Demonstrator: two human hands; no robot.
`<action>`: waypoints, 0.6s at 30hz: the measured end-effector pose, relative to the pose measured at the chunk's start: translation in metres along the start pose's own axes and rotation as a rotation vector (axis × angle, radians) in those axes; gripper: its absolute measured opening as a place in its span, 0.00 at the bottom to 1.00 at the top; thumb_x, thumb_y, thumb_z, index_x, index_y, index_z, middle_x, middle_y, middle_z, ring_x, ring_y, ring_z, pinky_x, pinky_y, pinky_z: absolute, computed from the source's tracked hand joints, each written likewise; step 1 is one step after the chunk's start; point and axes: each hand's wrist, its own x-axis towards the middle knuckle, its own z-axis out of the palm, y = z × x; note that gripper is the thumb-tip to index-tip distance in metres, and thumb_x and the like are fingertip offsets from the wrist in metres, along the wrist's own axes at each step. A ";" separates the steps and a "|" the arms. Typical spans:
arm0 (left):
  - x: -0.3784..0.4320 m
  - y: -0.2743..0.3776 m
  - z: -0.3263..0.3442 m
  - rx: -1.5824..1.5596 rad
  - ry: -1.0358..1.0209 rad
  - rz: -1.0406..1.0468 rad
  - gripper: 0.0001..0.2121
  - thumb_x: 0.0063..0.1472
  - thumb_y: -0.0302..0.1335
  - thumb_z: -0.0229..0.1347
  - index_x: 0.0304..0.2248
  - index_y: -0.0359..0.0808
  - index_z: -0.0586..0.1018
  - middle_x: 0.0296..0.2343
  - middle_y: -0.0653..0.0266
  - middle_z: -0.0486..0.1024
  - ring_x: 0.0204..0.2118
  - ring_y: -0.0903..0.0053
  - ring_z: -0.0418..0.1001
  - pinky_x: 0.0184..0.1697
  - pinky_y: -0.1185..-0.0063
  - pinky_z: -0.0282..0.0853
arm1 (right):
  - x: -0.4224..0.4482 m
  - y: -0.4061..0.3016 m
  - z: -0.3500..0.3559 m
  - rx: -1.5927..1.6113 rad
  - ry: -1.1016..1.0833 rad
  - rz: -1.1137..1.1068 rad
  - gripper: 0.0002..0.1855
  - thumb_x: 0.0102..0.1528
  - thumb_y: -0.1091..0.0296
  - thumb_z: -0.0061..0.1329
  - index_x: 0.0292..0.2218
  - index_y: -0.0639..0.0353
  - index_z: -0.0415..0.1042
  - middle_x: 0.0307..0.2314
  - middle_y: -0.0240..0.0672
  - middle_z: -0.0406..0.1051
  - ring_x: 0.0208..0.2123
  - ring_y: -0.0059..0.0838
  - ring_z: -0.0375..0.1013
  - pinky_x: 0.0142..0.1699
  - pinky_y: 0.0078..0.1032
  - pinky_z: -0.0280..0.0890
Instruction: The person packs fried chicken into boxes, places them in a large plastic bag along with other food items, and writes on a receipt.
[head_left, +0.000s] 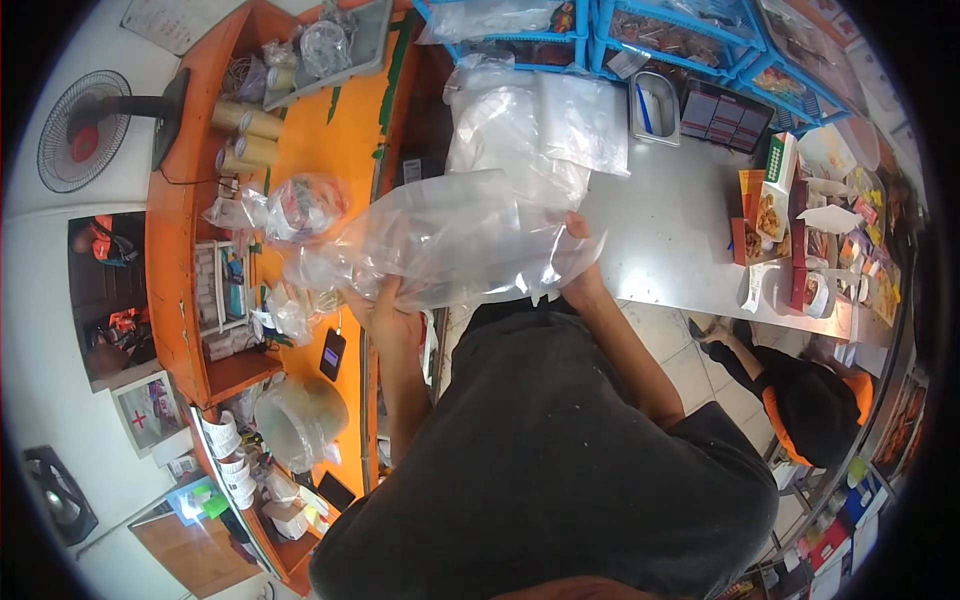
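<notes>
A large clear plastic bag (457, 240) stretches between my two hands, above the near edge of the steel table. My left hand (386, 311) grips its lower left part, partly seen through the film. At the bag's right end, my right hand (583, 262) holds the edge, with the fingers partly behind the plastic. Beyond it lies a stack of clear plastic bags (495, 135), with flatter clear sheets (583, 120) on its right side. What the held bag contains, if anything, I cannot tell.
On the left runs an orange counter (322, 142) with a phone (333, 354) and bagged items. Blue plastic racks (592, 37) stand behind the steel table (660, 247). A metal container (655, 109), a tablet (726, 116) and boxes of fried food (769, 217) sit rightward. Another person (810, 405) is at lower right.
</notes>
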 end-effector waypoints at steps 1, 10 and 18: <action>-0.002 -0.002 0.003 -0.021 -0.019 -0.028 0.27 0.59 0.18 0.49 0.57 0.35 0.56 0.54 0.49 0.60 0.52 0.59 0.68 0.52 0.55 0.69 | 0.004 -0.001 -0.009 -0.034 0.076 -0.008 0.28 0.64 0.49 0.37 0.56 0.61 0.58 0.48 0.37 0.68 0.49 0.31 0.68 0.53 0.32 0.65; -0.022 0.003 0.023 -0.673 -0.247 -0.623 0.38 0.59 0.43 0.55 0.60 0.31 0.52 0.59 0.43 0.52 0.61 0.54 0.55 0.60 0.53 0.56 | -0.018 -0.025 -0.014 0.154 -0.348 0.484 0.58 0.48 0.17 0.29 0.58 0.66 0.55 0.55 0.48 0.60 0.56 0.44 0.62 0.59 0.45 0.59; 0.003 -0.012 -0.067 -0.530 -0.286 -0.684 0.32 0.63 0.46 0.50 0.58 0.32 0.57 0.49 0.45 0.66 0.50 0.59 0.69 0.53 0.63 0.69 | 0.014 -0.045 -0.002 -0.451 -0.403 0.206 0.24 0.58 0.54 0.51 0.46 0.68 0.70 0.38 0.38 0.73 0.38 0.24 0.73 0.48 0.25 0.70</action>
